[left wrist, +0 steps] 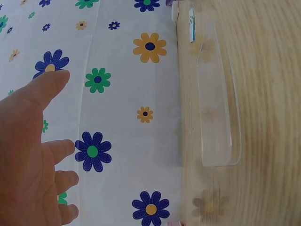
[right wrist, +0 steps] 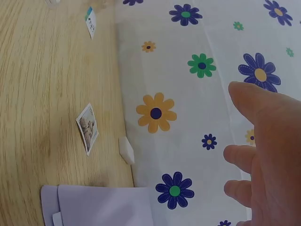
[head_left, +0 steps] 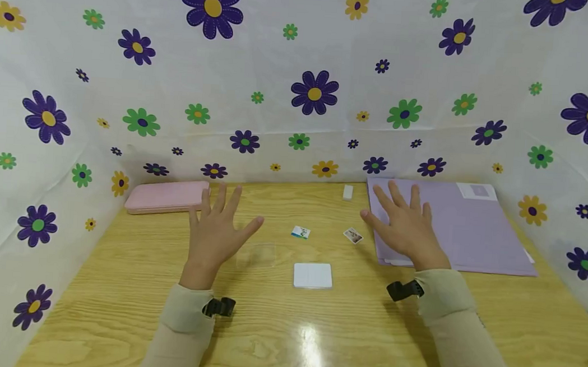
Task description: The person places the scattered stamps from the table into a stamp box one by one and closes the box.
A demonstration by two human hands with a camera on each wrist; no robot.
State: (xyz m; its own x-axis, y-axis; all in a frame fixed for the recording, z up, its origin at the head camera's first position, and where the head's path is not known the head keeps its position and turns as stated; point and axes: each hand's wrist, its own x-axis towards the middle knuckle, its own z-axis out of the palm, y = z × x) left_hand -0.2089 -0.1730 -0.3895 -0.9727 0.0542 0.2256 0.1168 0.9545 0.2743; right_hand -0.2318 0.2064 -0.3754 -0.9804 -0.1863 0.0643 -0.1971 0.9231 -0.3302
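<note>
Wood worktop, flowered white cloth behind and at both sides. Far left, pink case lies flat near the back cloth. Next, left hand: released, fingers spread, raised above the worktop; in head view its fingertips overlap the case's right end. Beige sleeve, black device at the wrist. Just right of that hand, clear tray flat on the worktop, see-through, raised rim visible in left wrist view. Then small blue-and-white piece, farther back. White flat box in front of it, rounded corners, nearer the wearer, well apart from both hands. White block near the back cloth; small photo card in front of the block, angled, white border. Right hand: released too, fingers spread, raised, overlapping the left part of purple folder in head view. Folder flat at far right, white label at its back edge, white sheet edges poking out. 2nd black device at the right wrist.
</note>
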